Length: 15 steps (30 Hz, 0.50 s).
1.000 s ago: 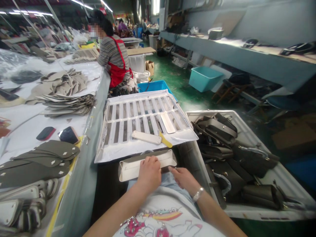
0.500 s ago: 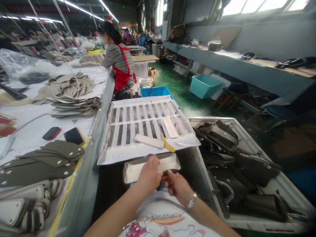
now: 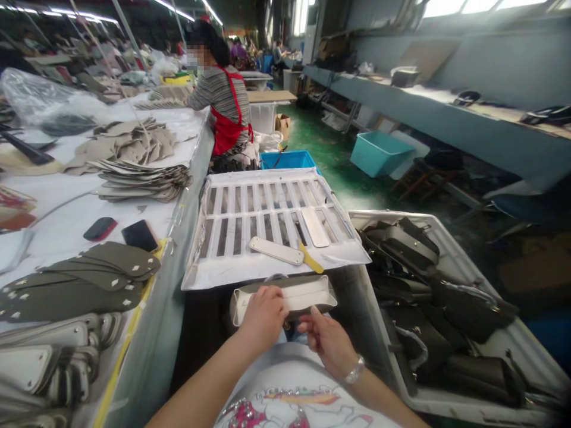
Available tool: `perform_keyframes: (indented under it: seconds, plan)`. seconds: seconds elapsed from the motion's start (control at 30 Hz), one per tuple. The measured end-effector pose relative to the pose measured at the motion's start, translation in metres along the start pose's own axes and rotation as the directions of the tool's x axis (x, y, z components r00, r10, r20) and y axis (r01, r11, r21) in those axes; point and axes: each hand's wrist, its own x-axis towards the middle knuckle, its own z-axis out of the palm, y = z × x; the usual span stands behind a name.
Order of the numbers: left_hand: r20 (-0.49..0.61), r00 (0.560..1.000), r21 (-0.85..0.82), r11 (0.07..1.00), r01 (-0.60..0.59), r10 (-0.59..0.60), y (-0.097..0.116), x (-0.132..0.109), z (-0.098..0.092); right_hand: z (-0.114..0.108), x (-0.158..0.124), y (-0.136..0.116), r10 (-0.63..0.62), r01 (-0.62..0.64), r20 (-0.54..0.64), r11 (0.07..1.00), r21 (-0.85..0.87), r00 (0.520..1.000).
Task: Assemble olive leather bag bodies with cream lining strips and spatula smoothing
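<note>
An olive-grey bag part with a cream lining (image 3: 307,294) lies across my lap, just below a white slatted tray (image 3: 232,267). My left hand (image 3: 263,318) rests on top of it with fingers curled, pressing it down. My right hand (image 3: 328,339) is beside it at the part's lower edge, fingers bent and pinching near the left hand; what it pinches is hidden. On the tray lie a cream oblong piece (image 3: 276,250), a yellow-handled tool (image 3: 311,260) and a second flat cream strip (image 3: 314,227).
A white crate (image 3: 450,249) of dark finished bag parts stands at my right. On the table at left are stacked olive pieces (image 3: 80,279), two phones (image 3: 140,235) and tan cut pieces (image 3: 134,142). A person in a red apron (image 3: 223,101) works ahead. Blue bins (image 3: 377,151) stand on the green floor.
My right hand went from lying flat on my lap to pinching under the part beside the left hand. The camera view has shifted slightly, so everything sits a little more to the right.
</note>
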Motion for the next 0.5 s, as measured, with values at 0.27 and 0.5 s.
perform_keyframes:
  seconds: [0.27,0.5]
  plan:
    - [-0.019,0.997,0.012,0.997,0.071,-0.071,-0.002,0.005,0.001,0.011,0.007,0.000,-0.008,0.000,-0.065,0.994,-0.111,0.998]
    - [-0.018,0.997,0.032,0.997,0.073,-0.073,-0.003,0.008,0.001,0.025,0.012,0.006,0.023,-0.029,-0.029,0.978,-0.207,0.999]
